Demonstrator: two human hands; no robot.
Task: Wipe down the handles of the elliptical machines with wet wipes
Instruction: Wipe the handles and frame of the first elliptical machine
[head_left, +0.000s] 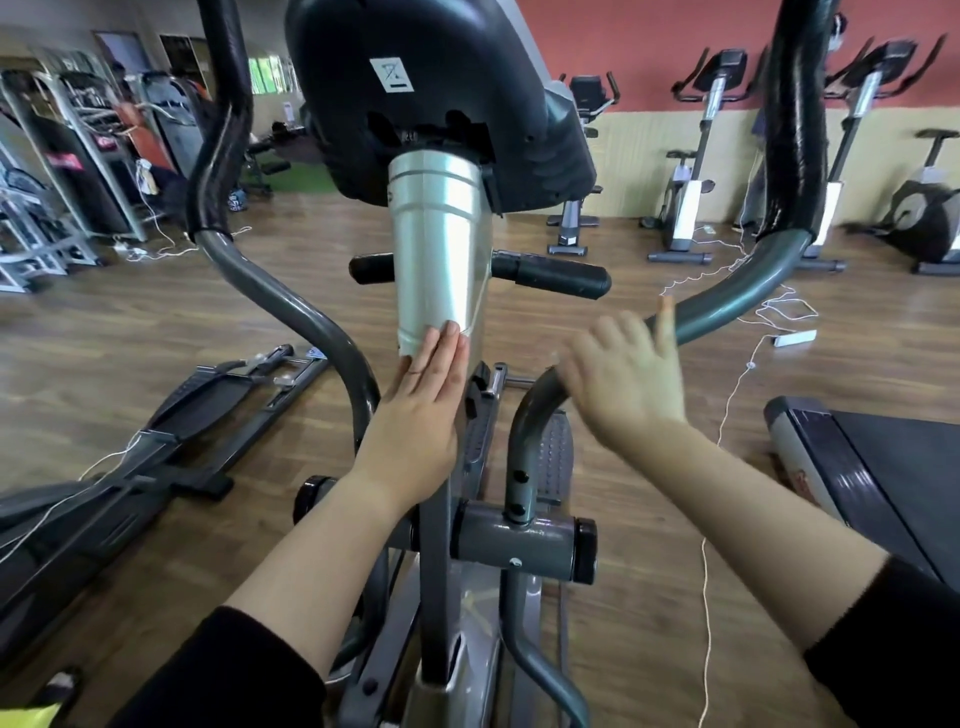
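Note:
An elliptical machine stands right in front of me, its silver centre column (436, 249) rising to a black console (431, 93). Two long moving handles flank it: the left handle (223, 119) and the right handle (792, 135), both with black foam grips above grey tubes. Short fixed black grips (556, 273) stick out from the column. My left hand (415, 415) lies flat with straight fingers against the column's lower part. My right hand (623, 379), blurred, hovers spread-fingered over the grey curved tube (535, 410), holding nothing. No wet wipe is in view.
Another elliptical's pedals (208, 405) lie at the left on the wooden floor. A treadmill deck (883, 478) sits at the right. Exercise bikes (691, 156) line the far red-and-cream wall. White cables (727, 405) trail across the floor. Weight machines (67, 171) stand at far left.

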